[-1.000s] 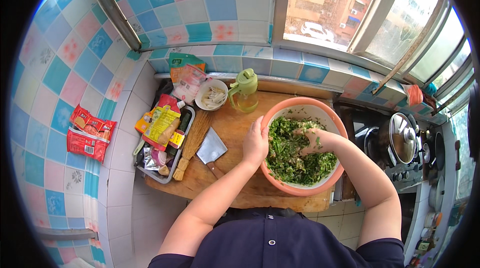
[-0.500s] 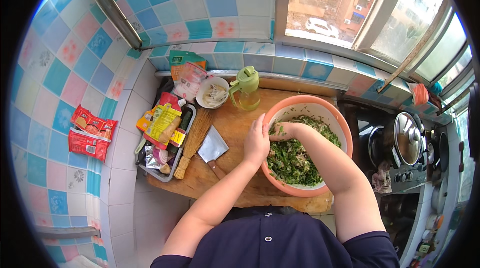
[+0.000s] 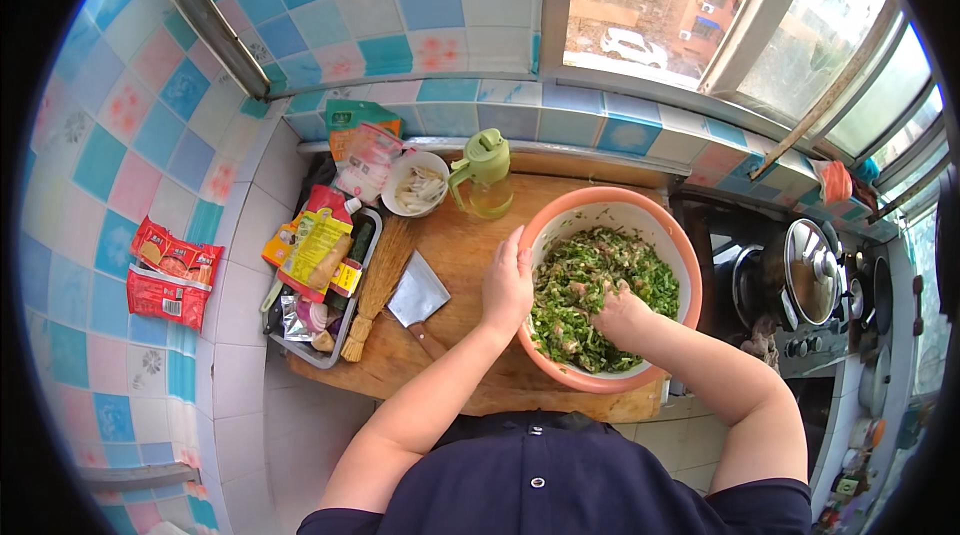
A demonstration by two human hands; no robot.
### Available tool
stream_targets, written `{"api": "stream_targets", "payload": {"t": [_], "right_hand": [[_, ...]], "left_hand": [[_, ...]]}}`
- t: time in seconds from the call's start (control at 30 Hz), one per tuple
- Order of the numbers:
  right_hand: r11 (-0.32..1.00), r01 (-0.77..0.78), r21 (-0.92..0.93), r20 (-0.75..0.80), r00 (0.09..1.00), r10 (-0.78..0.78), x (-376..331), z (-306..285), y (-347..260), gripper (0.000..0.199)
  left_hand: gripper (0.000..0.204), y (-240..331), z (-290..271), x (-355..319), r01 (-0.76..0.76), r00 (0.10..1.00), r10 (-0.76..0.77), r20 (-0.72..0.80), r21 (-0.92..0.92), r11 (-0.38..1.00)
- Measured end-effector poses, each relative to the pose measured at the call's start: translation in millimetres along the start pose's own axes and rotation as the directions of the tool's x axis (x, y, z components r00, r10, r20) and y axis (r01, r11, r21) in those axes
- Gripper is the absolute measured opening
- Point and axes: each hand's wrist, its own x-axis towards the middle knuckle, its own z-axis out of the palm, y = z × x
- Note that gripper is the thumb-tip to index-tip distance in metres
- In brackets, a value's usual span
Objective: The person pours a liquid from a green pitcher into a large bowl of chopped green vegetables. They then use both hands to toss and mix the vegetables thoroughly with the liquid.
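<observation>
Right of centre in the frame, I find the orange bowl (image 3: 683, 265) standing on the wooden board (image 3: 440, 355), its inside white and filled with a chopped green filling (image 3: 580, 285): fine dark and light green shreds flecked with pale pink bits, loose and uneven on top. My left hand (image 3: 508, 283) lies flat against the bowl's left rim, fingers together and pointing toward the top of the frame, thumb over the edge. My right hand (image 3: 618, 313) is sunk in the filling at the lower middle of the bowl; the fingers are buried, so I cannot tell whether they are spread or closed.

Left of the bowl, at the centre of the frame, a cleaver (image 3: 417, 292) lies flat on the board, with a small straw brush (image 3: 372, 290) beside it. Above these stand a green-lidded oil bottle (image 3: 484, 173) and a small white bowl (image 3: 414, 185). At the left, a metal tray (image 3: 305, 352) holds packets.
</observation>
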Motion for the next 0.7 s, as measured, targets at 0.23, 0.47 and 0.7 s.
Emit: {"api": "stream_targets", "payload": {"t": [0.23,0.47,0.7], "right_hand": [[0.955,-0.179,0.235,-0.031,0.981,0.191,62.4,-16.7,21.4,0.049],[0.554,-0.188,0.811,0.140,0.982,0.128,13.5,-44.5,62.1,0.066],[0.631,-0.328,0.704,0.112,0.927,0.357,39.1,-66.1,78.6,0.067]], "left_hand": [[0.035,-0.2,-2.8,0.3,-0.003,1.000,0.003,-0.001,0.026,1.000],[0.036,0.5,-3.3,1.5,0.008,1.000,-0.009,0.021,0.051,0.999],[0.036,1.7,-4.5,1.4,-0.021,1.000,0.021,-0.001,0.104,0.994]]}}
